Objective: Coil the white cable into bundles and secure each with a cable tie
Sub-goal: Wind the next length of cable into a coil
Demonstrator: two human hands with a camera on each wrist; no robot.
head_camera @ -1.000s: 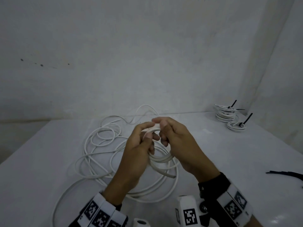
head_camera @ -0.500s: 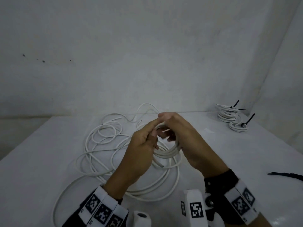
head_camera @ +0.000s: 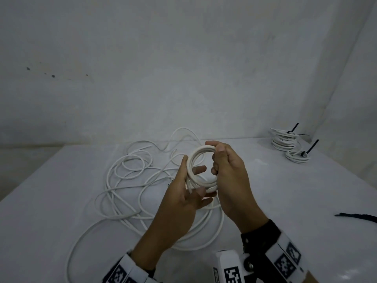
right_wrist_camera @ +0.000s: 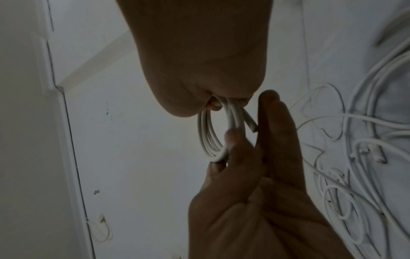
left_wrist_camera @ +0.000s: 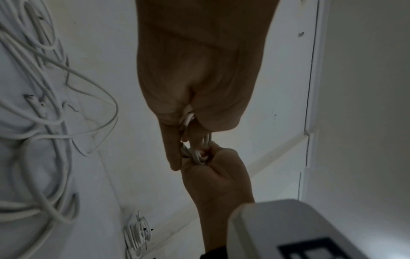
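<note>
White cable coil (head_camera: 201,167) stands upright, opening facing the person, right hand (head_camera: 228,176) gripping it, left hand (head_camera: 183,201) flat against it.

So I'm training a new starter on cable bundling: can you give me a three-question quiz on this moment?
1. True or false: the coil held between the hands already has a cable tie on it.
2. How many finished bundles sit at the table's far right corner?
3. Which hand grips the coil with curled fingers: A) left hand B) right hand?

Key: 1 false; 2 two, each with a black tie; 3 B, the left hand's fingers are straight against the coil.
</note>
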